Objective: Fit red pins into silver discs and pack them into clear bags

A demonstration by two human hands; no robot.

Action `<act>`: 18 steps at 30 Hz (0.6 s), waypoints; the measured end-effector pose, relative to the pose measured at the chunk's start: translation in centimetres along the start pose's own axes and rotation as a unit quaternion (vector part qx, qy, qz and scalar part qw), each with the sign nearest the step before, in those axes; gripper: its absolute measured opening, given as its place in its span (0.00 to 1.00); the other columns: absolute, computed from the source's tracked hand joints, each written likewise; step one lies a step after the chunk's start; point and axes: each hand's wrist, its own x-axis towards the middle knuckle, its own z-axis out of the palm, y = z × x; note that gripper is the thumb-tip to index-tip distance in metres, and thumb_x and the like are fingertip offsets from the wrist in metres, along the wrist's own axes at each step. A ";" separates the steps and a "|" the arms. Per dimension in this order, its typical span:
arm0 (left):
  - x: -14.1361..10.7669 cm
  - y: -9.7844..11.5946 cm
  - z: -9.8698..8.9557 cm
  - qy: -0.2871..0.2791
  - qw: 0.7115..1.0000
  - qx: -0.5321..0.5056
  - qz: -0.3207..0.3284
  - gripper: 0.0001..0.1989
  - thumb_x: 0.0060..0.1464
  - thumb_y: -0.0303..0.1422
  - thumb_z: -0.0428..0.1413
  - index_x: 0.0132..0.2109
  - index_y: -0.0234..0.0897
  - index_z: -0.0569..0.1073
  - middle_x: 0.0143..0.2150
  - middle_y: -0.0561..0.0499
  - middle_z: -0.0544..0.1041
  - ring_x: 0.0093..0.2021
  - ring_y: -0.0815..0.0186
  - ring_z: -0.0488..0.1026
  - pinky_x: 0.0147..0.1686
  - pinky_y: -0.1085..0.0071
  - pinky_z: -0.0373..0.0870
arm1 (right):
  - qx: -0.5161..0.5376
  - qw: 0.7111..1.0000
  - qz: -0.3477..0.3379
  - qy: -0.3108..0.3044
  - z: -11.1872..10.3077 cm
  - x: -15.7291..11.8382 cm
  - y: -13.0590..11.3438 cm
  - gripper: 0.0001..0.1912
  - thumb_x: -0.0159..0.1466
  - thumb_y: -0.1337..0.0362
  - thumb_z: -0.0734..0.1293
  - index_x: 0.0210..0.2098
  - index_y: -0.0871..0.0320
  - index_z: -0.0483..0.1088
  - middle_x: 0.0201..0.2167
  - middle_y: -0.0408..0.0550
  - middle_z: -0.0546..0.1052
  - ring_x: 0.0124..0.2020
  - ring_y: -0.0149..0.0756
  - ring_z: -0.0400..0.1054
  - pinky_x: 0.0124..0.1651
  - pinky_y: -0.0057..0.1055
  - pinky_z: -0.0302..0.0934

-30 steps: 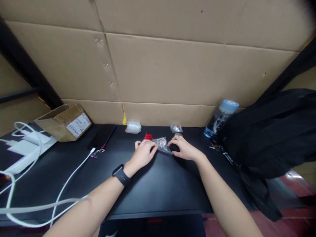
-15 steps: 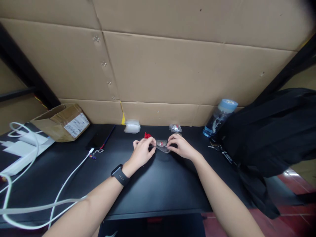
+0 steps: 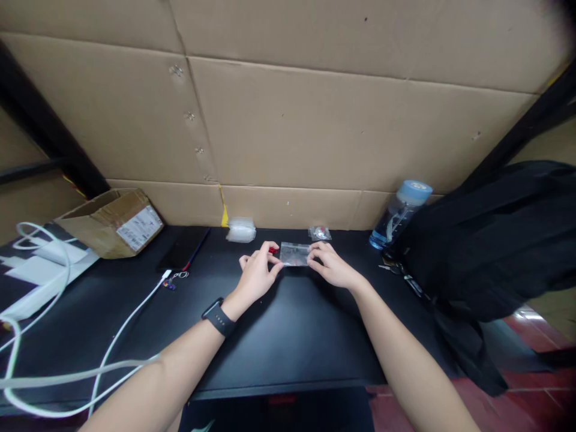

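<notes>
A small clear plastic bag (image 3: 294,254) is stretched flat between my two hands, above the black table. My right hand (image 3: 330,264) pinches its right edge. At its left edge is my left hand (image 3: 260,270), thumb on the lower corner and fingers curved, with a dark watch on the wrist. A red item (image 3: 272,250) shows partly behind the left fingers. Beyond my right hand, a clear packet with a round shiny piece (image 3: 320,233) lies near the cardboard wall. A stack of clear bags (image 3: 241,230) lies behind my left hand.
An open cardboard box (image 3: 112,222), a dark phone (image 3: 180,249), a pen and white cables (image 3: 108,354) occupy the left side. On the right stand a blue-lidded bottle (image 3: 400,215) and a black backpack (image 3: 499,240), with keys (image 3: 390,269) beside them. Cardboard (image 3: 288,132) rises behind the table.
The bag between my hands has turned flatter and now faces me, its top edge higher. My left fingers have spread slightly and cover more of the red item.
</notes>
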 end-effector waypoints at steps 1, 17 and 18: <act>0.0 0.0 0.0 0.006 1.000 0.003 0.006 0.16 0.61 0.32 0.58 0.53 0.46 0.63 0.41 0.54 0.85 0.54 0.57 0.76 0.52 0.57 0.53 | 0.008 1.000 0.001 0.004 0.0 0.0 0.0 0.06 0.70 0.64 0.65 0.37 0.55 0.73 0.53 0.52 0.71 0.57 0.45 0.62 0.63 0.48 0.57; 0.2 -0.9 -0.4 0.043 0.982 -0.170 0.067 0.22 0.56 0.34 0.62 0.55 0.43 0.64 0.37 0.55 0.83 0.47 0.61 0.80 0.57 0.63 0.66 | 0.085 0.987 -0.051 0.127 -0.6 0.2 -1.3 0.08 0.68 0.62 0.66 0.33 0.56 0.74 0.37 0.49 0.77 0.40 0.39 0.70 0.47 0.35 0.63; 0.2 -1.1 -0.3 0.030 0.984 -0.162 0.064 0.23 0.56 0.34 0.62 0.55 0.43 0.64 0.37 0.55 0.83 0.47 0.61 0.80 0.56 0.63 0.66 | 0.092 0.988 -0.056 0.113 -0.7 0.1 -1.1 0.07 0.67 0.63 0.67 0.33 0.56 0.74 0.37 0.48 0.77 0.40 0.38 0.71 0.47 0.35 0.63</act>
